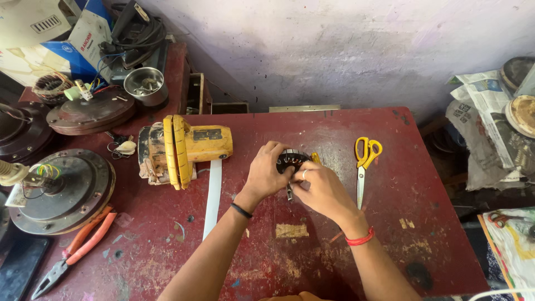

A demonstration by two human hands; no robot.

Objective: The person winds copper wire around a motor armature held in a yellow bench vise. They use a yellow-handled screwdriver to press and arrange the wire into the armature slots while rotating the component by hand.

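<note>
Two hands meet over the middle of the red desk (390, 234), and all that matters lies between them. Largest first: the desk carries a yellow power tool (186, 149) to the left of the hands, a round motor housing (64, 192) at the far left edge, orange pliers (75, 248) near the front left corner, a white strip (212, 198) lying front to back just left of the left forearm, and yellow scissors (365, 164) to the right, blades pointing toward the person.

At the centre, raised just above the desk, sits the stator (292, 160), a small dark ring with copper windings. The left hand (266, 174) clamps its grip on the ring's left side. The right hand (323, 192) comes in from the right and lower, fingers pinched together on a small metal piece (290, 192) just below the ring; what that piece is I cannot tell. Both hands touch at the ring, the left the nearer holder.
</note>
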